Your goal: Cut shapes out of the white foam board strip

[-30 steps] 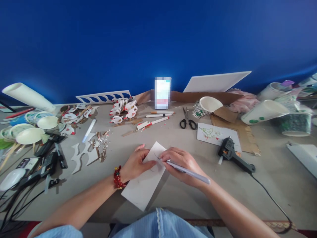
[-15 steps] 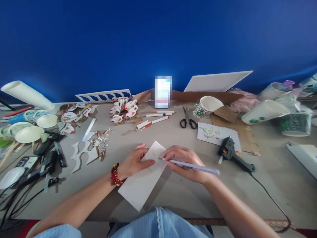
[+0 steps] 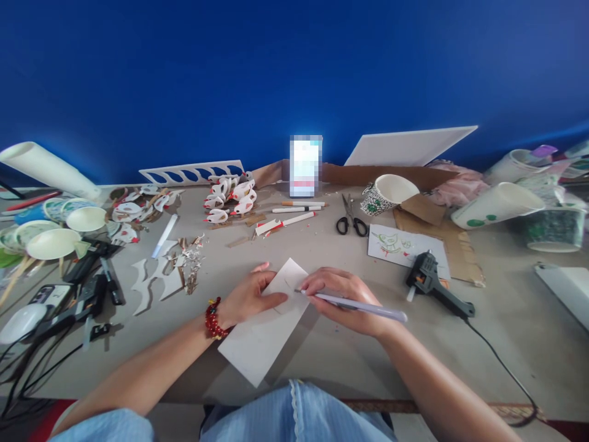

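Observation:
A rectangular piece of white card or foam board lies slantwise in front of me, with faint curved lines on its upper part. My left hand, with a red bead bracelet at the wrist, holds its left edge, the thumb flat on top. In my right hand is a slim pale lavender pen, pinched close to its dark tip. That tip touches the board beside a curved line, just right of my left thumb. My right hand's side rests at the board's right edge.
Beyond the board lie markers, black-handled scissors and a patterned paper cup. White cut-out birds and scraps are at left. A corded glue gun sits right, near a bird drawing. A lit screen stands behind.
The pen tip has shifted very slightly up and right on the board. Both hands keep their grip. The whole view has tilted a little.

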